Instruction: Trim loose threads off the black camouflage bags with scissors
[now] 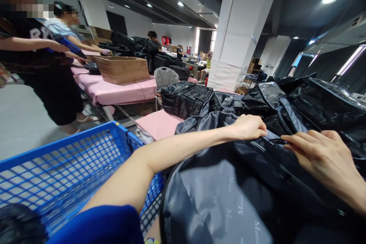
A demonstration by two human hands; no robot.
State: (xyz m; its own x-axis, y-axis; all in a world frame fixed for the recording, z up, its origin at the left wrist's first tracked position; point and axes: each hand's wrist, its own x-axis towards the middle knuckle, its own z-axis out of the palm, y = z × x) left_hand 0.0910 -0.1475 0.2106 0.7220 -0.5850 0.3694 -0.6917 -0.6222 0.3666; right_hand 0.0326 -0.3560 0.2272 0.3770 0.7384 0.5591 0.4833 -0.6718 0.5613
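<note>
Big dark bag [257, 175] is right up against the wearer, opened out with its grey lining [211, 198] facing up. It's just right of the near corner of the pink-covered table [156, 124]; can't see what carries it underneath. Blue crate [116, 133] stands close on its left.

Grip: left hand [248, 126] is curled closed at the bag's upper rim, has a bit of the edge; exact pinch point hidden by the fingers. Right hand [320, 152] has thumb and fingertips nearly together on a thin black strip [277, 141] at the same rim. Zip tape or trim, can't tell. Small gap between the hands.

Handling, my read: light for its size, soft, floppy panels, won't hold shape. Lining looks slick, would slide under a flat palm. Not fragile. Best hold is the seamed rim, both sides of the strip, fabric taut between.

Text: lining carries a repeated pale print starting with "M", longest bit maybe "Mac…", rest lost in folds. White capitals on a co-worker's black shirt [37, 34], cut off, unreadable as a word. No label legible on the piled bags [194, 99].
</note>
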